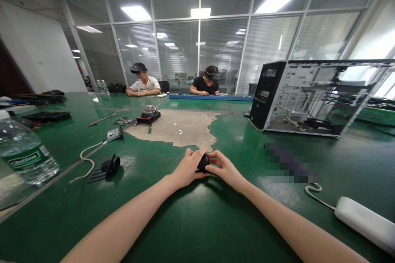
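Both hands meet over the green table [197,218], near the front of the bare tan patch. A small black part [203,163], which looks like plastic, sits between them. My left hand [187,169] grips it from the left with fingers bent over its top. From the right, my right hand [224,169] pinches it between thumb and fingers. Much of the part is hidden by the fingers, so its exact kind cannot be made out. Off to the left lies another black piece [110,166] with thin prongs, apart from both hands.
An opened computer case [271,98] stands at right. Nearer are a blurred-out dark object [290,162] and a white power adapter [361,218] with its cord. A water bottle [27,152], a metal box [115,133] and a heatsink fan [150,113] are leftward. Two people sit across.
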Tool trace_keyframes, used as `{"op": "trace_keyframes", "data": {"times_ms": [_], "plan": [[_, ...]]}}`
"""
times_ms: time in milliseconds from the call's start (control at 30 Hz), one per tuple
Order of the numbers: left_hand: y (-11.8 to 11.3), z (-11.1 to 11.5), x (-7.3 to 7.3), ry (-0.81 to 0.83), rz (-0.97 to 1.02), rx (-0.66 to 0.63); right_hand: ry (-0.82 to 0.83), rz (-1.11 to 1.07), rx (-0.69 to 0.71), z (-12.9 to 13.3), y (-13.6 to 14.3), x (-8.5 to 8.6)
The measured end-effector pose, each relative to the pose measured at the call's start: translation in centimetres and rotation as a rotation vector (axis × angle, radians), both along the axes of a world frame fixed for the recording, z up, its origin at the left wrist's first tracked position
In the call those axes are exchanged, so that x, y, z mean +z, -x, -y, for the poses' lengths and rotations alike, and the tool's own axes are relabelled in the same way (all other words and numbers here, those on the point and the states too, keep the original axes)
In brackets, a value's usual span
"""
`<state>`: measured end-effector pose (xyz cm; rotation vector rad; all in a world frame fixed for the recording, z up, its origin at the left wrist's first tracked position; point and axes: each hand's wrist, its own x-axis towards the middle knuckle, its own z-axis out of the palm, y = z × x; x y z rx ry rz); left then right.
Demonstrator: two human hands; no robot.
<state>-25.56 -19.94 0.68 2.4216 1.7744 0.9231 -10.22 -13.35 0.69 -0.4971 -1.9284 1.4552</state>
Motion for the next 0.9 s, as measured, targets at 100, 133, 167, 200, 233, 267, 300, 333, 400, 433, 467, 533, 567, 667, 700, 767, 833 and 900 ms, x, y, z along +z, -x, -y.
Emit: {"op": "trace_keyframes", "data": {"times_ms": [100,133,167,200,233,267,300,333,400,433,467,533,567,667,700,767,833,900], "plan": [[-0.1,0.1,0.2,-0.02,-0.033,0.023,0.026,-0.013,0.02,-0.1,-0.1,0.1],[-0.1,0.1,0.2,-0.03,-0.04,0.029,0.037,-0.015,0.036,-0.1,-0.1,0.1],[-0.1,0.1,0.1,-0.039,-0.046,0.03,0.049,-0.013,0.056,-0.1,-0.2,0.2],[-0.1,0.1,0.1,-0.046,-0.054,0.024,0.063,-0.011,0.072,-0.1,-0.2,0.3],[-0.1,0.0,0.0,-0.051,-0.063,0.014,0.077,-0.009,0.081,-0.1,-0.2,0.4],[-0.1,0.0,-0.1,-0.055,-0.071,0.004,0.089,-0.009,0.078,-0.1,-0.2,0.4],[-0.1,-0.1,-0.2,-0.059,-0.076,-0.003,0.097,-0.011,0.061,0.0,-0.1,0.4],[-0.1,-0.1,-0.3,-0.063,-0.08,-0.008,0.102,-0.011,0.033,0.0,0.0,0.3],[0.0,-0.2,-0.4,-0.069,-0.084,-0.012,0.096,-0.003,-0.03,-0.1,0.2,0.0],[0.0,-0.2,-0.4,-0.07,-0.086,-0.012,0.087,0.009,-0.053,-0.2,0.3,-0.2],[0.0,-0.3,-0.4,-0.071,-0.088,-0.014,0.077,0.024,-0.064,-0.3,0.4,-0.4],[0.0,-0.3,-0.4,-0.068,-0.091,-0.016,0.066,0.052,-0.056,-0.5,0.4,-0.6],[0.0,-0.3,-0.4,-0.067,-0.091,-0.017,0.069,0.061,-0.038,-0.6,0.3,-0.6],[0.0,-0.2,-0.3,-0.067,-0.094,-0.016,0.087,0.049,0.038,-0.6,-0.1,-0.2],[0.0,-0.2,-0.3,-0.068,-0.096,-0.015,0.09,0.034,0.054,-0.5,-0.2,-0.1],[-0.1,-0.2,-0.3,-0.071,-0.098,-0.016,0.098,0.003,0.049,-0.4,-0.2,0.1],[-0.1,-0.2,-0.3,-0.077,-0.1,-0.013,0.118,-0.014,0.014,-0.4,0.0,-0.1],[-0.1,-0.2,-0.3,-0.084,-0.101,-0.008,0.13,-0.01,-0.019,-0.6,0.3,-0.5]]}}
